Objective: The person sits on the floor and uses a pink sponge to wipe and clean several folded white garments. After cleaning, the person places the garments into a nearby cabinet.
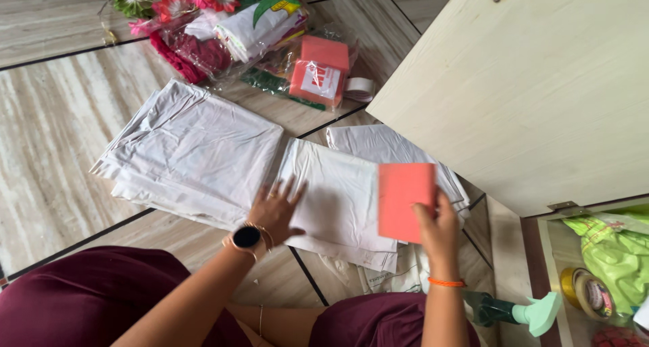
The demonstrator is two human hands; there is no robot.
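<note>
The left hand (276,210) lay flat and open, fingers spread, on the middle stack of folded white cloth (338,201) on the tiled floor (47,151). The right hand (439,233) pinched a pink card (404,199) upright above that stack's right edge. With so light a pinch, the card could likely slip or skew the loose top fold.

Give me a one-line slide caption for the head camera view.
Left hand presses flat on a white folded cloth on the tiled floor while the right hand holds up a pink card.
</note>
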